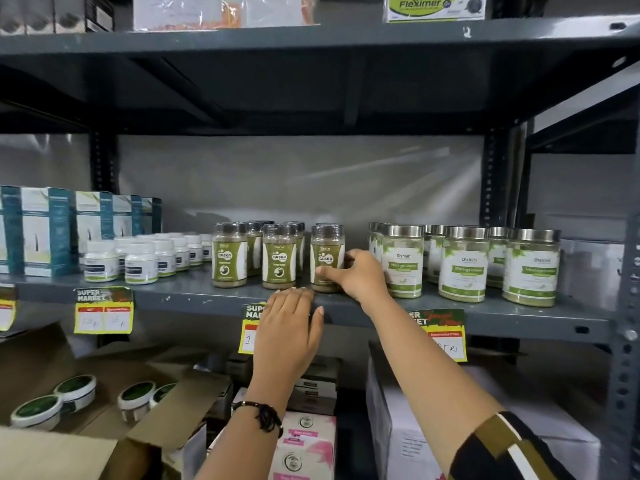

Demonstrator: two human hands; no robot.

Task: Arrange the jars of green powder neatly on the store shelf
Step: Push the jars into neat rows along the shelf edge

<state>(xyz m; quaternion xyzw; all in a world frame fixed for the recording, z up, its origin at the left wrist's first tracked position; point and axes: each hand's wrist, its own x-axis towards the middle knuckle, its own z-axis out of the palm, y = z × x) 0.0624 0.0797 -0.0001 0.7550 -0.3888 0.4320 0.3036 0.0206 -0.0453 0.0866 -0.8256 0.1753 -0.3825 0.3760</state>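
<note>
The jar of green powder (325,259) under the person's right hand (360,273) stood upright at the front of the middle shelf (194,299), rightmost of three front jars, with the middle jar (279,259) and the left jar (229,258) in line beside it and more of the same kind ranked behind. It looked like clear plastic, nearly full, with a glossy paper label and a dark cap under a shrink seal; it would probably be light, stiff and a little slick, and easy to tip because it was tall for its base. The best hold seemed low on the labelled body, where a push or a turn would slide it rather than topple it.

The right hand's fingers were wrapped round the jar's right side, thumb across the lower label, gripping it. The left hand (289,332) lay flat with fingers together and extended, tips touching the shelf's front lip just below the jars, holding nothing.

The right hand hid the jar's right flank and base, so whether it sat flush on the shelf could not be told. The rear jars showed only caps. To the right stood steel-lidded jars (401,261); a price tag (247,330) was partly covered by the left hand.
</note>
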